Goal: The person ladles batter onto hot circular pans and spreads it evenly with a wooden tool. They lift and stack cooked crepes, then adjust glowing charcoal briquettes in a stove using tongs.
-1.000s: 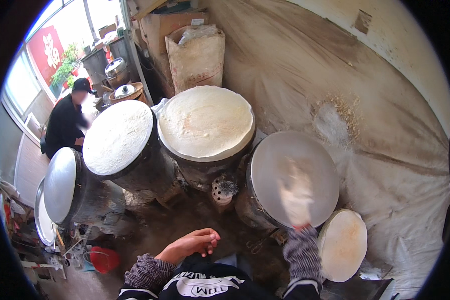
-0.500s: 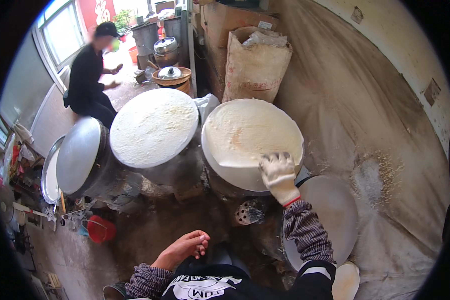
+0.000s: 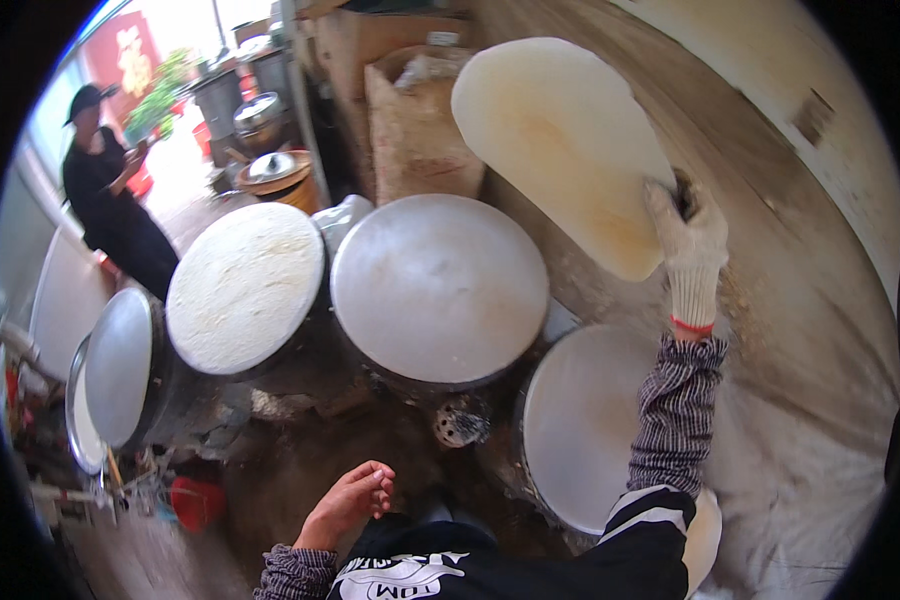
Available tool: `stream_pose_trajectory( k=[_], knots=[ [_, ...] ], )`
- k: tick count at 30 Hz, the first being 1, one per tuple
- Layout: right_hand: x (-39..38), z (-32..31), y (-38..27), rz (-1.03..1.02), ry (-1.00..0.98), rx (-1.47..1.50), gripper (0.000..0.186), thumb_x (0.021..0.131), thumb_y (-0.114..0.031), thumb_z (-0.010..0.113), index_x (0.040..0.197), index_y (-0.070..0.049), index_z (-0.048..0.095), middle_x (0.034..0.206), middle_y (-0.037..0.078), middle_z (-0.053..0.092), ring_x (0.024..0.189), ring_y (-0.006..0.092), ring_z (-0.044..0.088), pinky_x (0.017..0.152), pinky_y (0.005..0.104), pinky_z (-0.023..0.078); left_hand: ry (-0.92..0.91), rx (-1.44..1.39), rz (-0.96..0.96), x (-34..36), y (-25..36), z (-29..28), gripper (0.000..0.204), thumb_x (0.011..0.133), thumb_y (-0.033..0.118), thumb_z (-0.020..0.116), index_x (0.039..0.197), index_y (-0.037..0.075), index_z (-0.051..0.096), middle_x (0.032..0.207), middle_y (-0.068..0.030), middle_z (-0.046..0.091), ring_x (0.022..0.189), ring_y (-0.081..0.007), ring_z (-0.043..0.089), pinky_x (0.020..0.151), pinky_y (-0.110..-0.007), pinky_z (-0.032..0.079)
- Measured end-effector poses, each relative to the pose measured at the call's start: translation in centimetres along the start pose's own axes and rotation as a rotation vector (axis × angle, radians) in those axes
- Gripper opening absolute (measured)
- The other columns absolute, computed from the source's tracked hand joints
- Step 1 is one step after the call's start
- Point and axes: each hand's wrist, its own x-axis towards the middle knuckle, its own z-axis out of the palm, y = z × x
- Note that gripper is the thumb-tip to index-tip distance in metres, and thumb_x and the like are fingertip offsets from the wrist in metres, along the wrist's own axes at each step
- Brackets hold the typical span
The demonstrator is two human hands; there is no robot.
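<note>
My right hand (image 3: 692, 235), in a white knitted glove, grips the edge of a large thin pancake (image 3: 560, 140), browned in patches. The pancake is lifted off, stretching away to the far left above the ground sheet. Just left of it lies a bare round griddle (image 3: 440, 290). Another bare griddle (image 3: 585, 430) sits nearer, below my right forearm. Farther left, a griddle carries a pale, rough-surfaced pancake (image 3: 245, 290). My bare left hand (image 3: 350, 503) hovers in front of my body, fingers loosely bent and holding nothing.
A brown sheet (image 3: 770, 400) spreads on the right. Behind the griddles stand a sack (image 3: 425, 140) and cardboard boxes. At left are a metal lid-like disc (image 3: 125, 370), a basin of white batter (image 3: 90, 430) and a red bucket (image 3: 197, 502). A person (image 3: 115, 190) stands far left.
My right hand has pulled the pancake off the middle griddle and carried it up to the right, leaving that griddle bare. The view has shifted. The far person now stands more upright.
</note>
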Motion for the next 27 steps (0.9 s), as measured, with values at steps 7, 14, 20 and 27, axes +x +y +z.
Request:
stream_pose_trajectory(
  k=[7,14,20,27],
  knots=[
    [-2.8,-14.9,-5.9,0.08,-0.092,-0.622,0.058,0.08,-0.051,0.065,0.113,-0.003,0.066,0.1,0.015,0.07,0.092,0.0266,0.066,0.083,0.0343,0.049,-0.278,0.155,-0.121,2.6,-1.6,2.7,0.016,0.098,0.026,0.056,0.104,0.011,0.057,0.082,0.0,0.059,0.068,-0.0121,0.059,0.053,-0.025,0.042],
    [-15.0,-37.3,2.1,0.469,0.103,-0.567,0.052,0.08,-0.043,0.063,0.111,-0.001,0.067,0.105,0.019,0.07,0.099,0.0319,0.066,0.086,0.0375,0.049,-0.403,0.323,-0.309,2.6,-8.2,5.2,0.019,0.096,0.028,0.06,0.101,0.01,0.057,0.081,-0.0025,0.06,0.064,-0.0149,0.061,0.051,-0.026,0.045],
    [-37.9,-52.3,12.4,0.843,0.534,-0.272,0.065,0.078,-0.042,0.068,0.122,0.005,0.061,0.109,0.019,0.067,0.095,0.0232,0.064,0.085,0.0338,0.049,-0.369,0.453,-0.316,1.4,-12.2,8.3,0.022,0.095,0.031,0.061,0.099,0.009,0.057,0.079,-0.0029,0.059,0.063,-0.0153,0.06,0.05,-0.026,0.045],
    [-58.5,-50.2,21.4,1.403,0.83,0.041,0.047,0.084,-0.032,0.068,0.115,0.002,0.062,0.094,0.009,0.066,0.073,0.0156,0.06,0.061,0.0295,0.048,-0.227,0.614,-0.406,0.1,-18.2,15.4,0.023,0.096,0.03,0.059,0.1,0.008,0.059,0.081,-0.0024,0.06,0.067,-0.0153,0.061,0.054,-0.026,0.047]
  ],
)
